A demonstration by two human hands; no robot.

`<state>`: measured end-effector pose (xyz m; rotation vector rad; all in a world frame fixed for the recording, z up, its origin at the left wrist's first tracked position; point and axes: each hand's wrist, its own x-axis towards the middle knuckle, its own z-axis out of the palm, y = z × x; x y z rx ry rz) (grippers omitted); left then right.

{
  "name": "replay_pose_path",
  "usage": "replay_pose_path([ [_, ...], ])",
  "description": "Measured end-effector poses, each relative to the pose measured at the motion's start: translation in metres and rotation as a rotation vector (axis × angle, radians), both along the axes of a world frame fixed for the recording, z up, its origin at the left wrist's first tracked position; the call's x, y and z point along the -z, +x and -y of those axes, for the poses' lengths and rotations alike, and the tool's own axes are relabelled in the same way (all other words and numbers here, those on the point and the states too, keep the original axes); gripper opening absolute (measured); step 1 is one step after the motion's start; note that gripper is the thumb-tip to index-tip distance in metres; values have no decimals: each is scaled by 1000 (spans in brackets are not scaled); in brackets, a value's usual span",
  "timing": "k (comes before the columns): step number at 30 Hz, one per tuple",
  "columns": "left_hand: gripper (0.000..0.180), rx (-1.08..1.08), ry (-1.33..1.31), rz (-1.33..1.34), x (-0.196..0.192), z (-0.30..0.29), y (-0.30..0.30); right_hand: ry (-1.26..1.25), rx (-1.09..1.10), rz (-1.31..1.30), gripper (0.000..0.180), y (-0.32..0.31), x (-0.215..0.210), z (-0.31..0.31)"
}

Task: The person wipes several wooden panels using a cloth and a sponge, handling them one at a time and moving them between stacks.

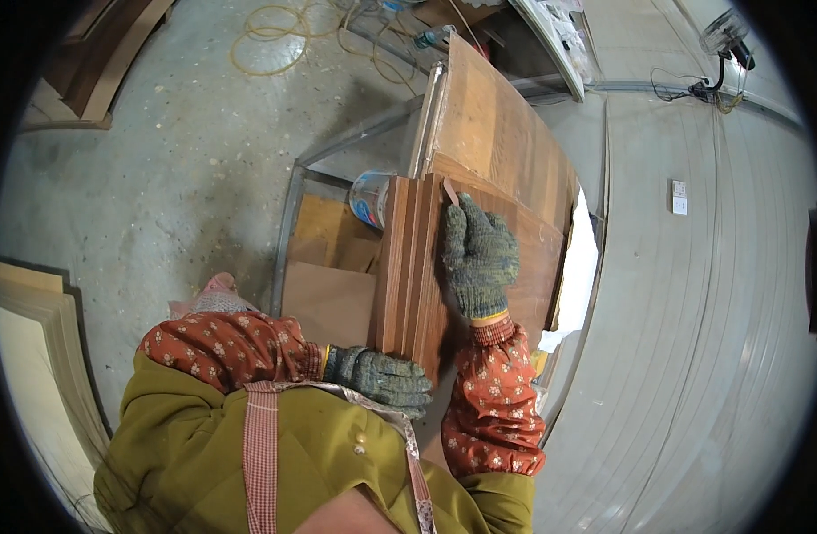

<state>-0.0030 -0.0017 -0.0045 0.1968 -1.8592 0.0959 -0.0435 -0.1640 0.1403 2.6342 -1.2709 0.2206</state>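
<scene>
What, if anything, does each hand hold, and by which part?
The right hand apparently pinches the near end of a thin brown strip. The left hand is at the grooved wood; any grip is unclear.

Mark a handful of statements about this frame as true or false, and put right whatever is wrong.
1. Both the left hand and the right hand wear knitted gloves. True.
2. The left hand is at the far end of the grooved wooden piece. False: it is at the near end, close to the person's body.
3. A small brown strip shows by the right thumb. True.
4. The sleeve covers are plain blue. False: they are red with a pale flower pattern.
5. A clear container shows to the left of the grooved wooden piece. True.
6. The coiled yellow hose lies across the wood. False: it lies on the floor.
</scene>
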Motion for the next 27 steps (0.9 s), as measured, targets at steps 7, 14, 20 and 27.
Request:
replay_pose_path([
  [7, 37, 31, 19, -29, -1, -3, -7, 3, 10, -161, 29, 23, -13, -6],
  [14, 36, 87, 49, 27, -11, 2, 0, -10, 17, -126, 28, 26, -18, -5],
  [20, 37, 84, 72, 94, -17, -1, 19, 10, 7, 125, 26, 13, -15, -18],
  [27, 27, 191, 53, 177, -33, 13, 15, -175, 264, 452, 24, -108, -3, -62],
])
